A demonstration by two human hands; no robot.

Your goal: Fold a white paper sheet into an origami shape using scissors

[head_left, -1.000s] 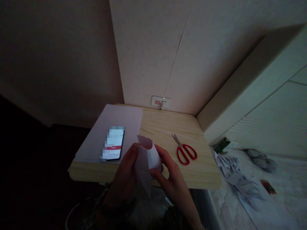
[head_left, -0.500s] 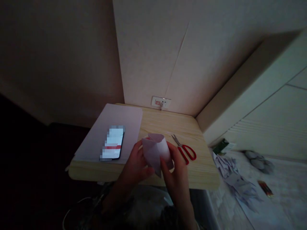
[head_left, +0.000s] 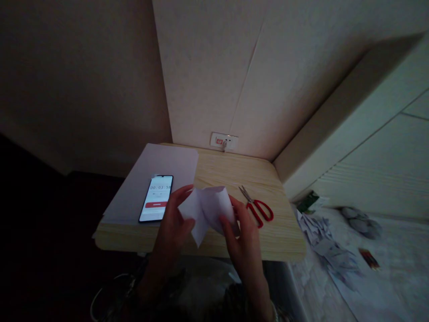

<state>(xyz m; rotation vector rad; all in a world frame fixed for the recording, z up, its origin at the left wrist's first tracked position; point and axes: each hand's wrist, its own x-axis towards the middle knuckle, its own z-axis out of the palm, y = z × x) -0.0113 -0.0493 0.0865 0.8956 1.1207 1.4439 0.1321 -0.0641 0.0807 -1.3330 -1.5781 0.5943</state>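
A folded piece of white paper (head_left: pixel 214 205) is held up between both hands above the front of the wooden table (head_left: pixel 234 170). My left hand (head_left: pixel 174 221) pinches its left flap between thumb and fingers. My right hand (head_left: pixel 243 226) grips the right side, thumb on the near face and fingers behind. The paper opens in a V, with one corner pointing down. Scissors with red handles (head_left: pixel 258 208) lie just right of my right hand, blades pointing away. Left of my left hand, a phone (head_left: pixel 156 201) shows a running timer.
A stack of white paper sheets (head_left: pixel 134 179) lies under the phone. A socket with a plug (head_left: pixel 224 141) is on the wall behind the table. To the right, on a pale bedding surface, are paper scraps (head_left: pixel 331 250), grey slippers-like soft items (head_left: pixel 360 221) and a small dark packet (head_left: pixel 368 259).
My left hand has moved left with the left flap, spreading the paper wider. My right hand stays nearly in place on the other side.
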